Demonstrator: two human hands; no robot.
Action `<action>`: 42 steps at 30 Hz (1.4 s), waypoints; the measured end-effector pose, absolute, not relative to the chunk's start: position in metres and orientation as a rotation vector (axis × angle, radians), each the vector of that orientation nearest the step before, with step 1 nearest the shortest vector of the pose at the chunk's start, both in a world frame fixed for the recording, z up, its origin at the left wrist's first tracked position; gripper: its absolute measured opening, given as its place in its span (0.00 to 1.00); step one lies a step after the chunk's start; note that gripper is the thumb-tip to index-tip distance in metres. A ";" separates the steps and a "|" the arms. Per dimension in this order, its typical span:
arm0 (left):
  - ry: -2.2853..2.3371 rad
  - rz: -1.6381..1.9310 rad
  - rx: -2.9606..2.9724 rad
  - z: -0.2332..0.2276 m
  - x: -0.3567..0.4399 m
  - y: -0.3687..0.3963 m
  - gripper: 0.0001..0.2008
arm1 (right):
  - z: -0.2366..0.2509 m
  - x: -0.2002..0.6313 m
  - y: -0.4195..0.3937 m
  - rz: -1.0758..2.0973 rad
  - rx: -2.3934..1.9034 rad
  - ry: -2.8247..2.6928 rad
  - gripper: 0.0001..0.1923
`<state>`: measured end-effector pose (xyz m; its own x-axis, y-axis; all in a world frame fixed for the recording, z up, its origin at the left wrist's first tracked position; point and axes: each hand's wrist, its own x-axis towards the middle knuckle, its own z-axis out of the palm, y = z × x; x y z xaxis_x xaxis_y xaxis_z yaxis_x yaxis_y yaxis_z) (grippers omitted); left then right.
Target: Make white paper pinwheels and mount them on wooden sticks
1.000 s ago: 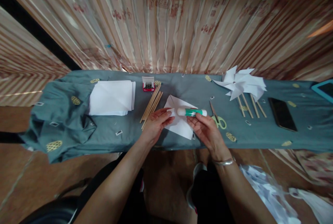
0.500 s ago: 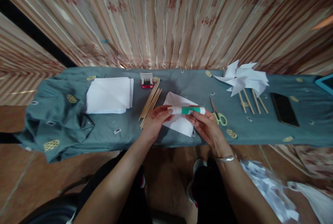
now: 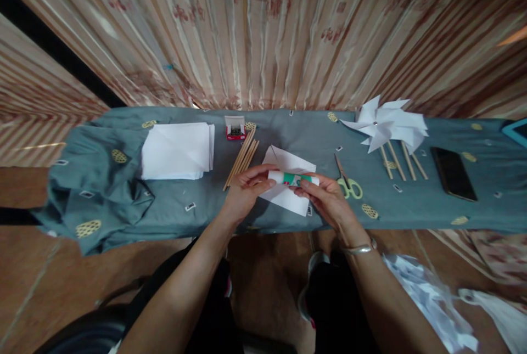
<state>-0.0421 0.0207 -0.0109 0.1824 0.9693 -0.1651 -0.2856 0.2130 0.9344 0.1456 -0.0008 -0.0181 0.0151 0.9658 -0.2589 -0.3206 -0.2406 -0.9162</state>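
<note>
A white and green glue stick (image 3: 293,179) lies sideways between both my hands, just above a folded white paper square (image 3: 288,195) on the grey-blue cloth. My left hand (image 3: 246,192) grips its white cap end. My right hand (image 3: 325,200) holds the green body; a silver bangle sits on that wrist.
A stack of white paper (image 3: 177,151) lies at the left, wooden sticks (image 3: 241,159) and a red box of pins (image 3: 234,128) beside it. Green-handled scissors (image 3: 348,181), finished white pinwheels (image 3: 387,126) and a black phone (image 3: 454,174) lie to the right. The table's cloth (image 3: 102,189) bunches at the left end.
The glue stick's cap was off and held apart in my left fingers; my hands have come together and the cap end now meets the stick.
</note>
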 end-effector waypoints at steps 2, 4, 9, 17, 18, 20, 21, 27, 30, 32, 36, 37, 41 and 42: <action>0.943 1.075 0.923 -0.009 -0.045 0.021 0.15 | -0.018 0.148 -0.002 1.498 -1.204 -0.910 0.18; 0.921 1.072 0.909 -0.009 -0.048 0.021 0.15 | -0.017 0.148 -0.003 1.537 -1.213 -1.051 0.18; 0.847 1.124 0.754 -0.012 -0.049 0.020 0.19 | -0.014 0.134 -0.008 1.715 -1.117 -1.024 0.22; 0.676 1.021 0.701 -0.009 -0.034 -0.002 0.18 | -0.020 0.099 -0.018 1.761 -1.071 -0.791 0.27; 0.691 1.027 0.696 -0.008 -0.035 -0.002 0.18 | -0.020 0.098 -0.018 1.760 -1.088 -0.805 0.29; 0.772 1.088 0.701 -0.006 -0.043 0.000 0.20 | -0.020 0.099 -0.018 1.743 -1.131 -0.846 0.32; 0.835 1.144 0.717 -0.006 -0.049 0.003 0.20 | -0.019 0.101 -0.018 1.717 -1.153 -0.860 0.33; 1.413 1.232 1.208 -0.015 -0.111 0.025 0.16 | -0.015 0.122 -0.013 1.523 -1.219 -0.879 0.31; 1.780 0.965 1.593 -0.021 -0.134 0.030 0.15 | -0.024 0.140 -0.010 1.364 -1.296 -0.964 0.28; 1.952 0.773 1.758 -0.024 -0.142 0.033 0.16 | -0.033 0.154 -0.010 1.182 -1.354 -1.076 0.24; 2.028 0.584 1.913 -0.024 -0.146 0.036 0.19 | -0.044 0.175 -0.016 0.729 -1.515 -1.480 0.11; 2.033 0.578 1.937 -0.023 -0.145 0.035 0.20 | -0.045 0.177 -0.019 0.618 -1.545 -1.590 0.11; 1.976 0.747 2.155 -0.016 -0.130 0.023 0.23 | -0.041 0.177 -0.029 0.334 -1.526 -1.917 0.14; 1.874 0.825 2.262 -0.016 -0.121 0.017 0.22 | -0.041 0.176 -0.031 0.294 -1.504 -1.966 0.15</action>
<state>-0.1215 0.0175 -0.0156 0.1010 0.9333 0.3445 0.8846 -0.2427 0.3982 0.1763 -0.0310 -0.0405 -0.1425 0.9262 0.3490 0.7835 0.3210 -0.5320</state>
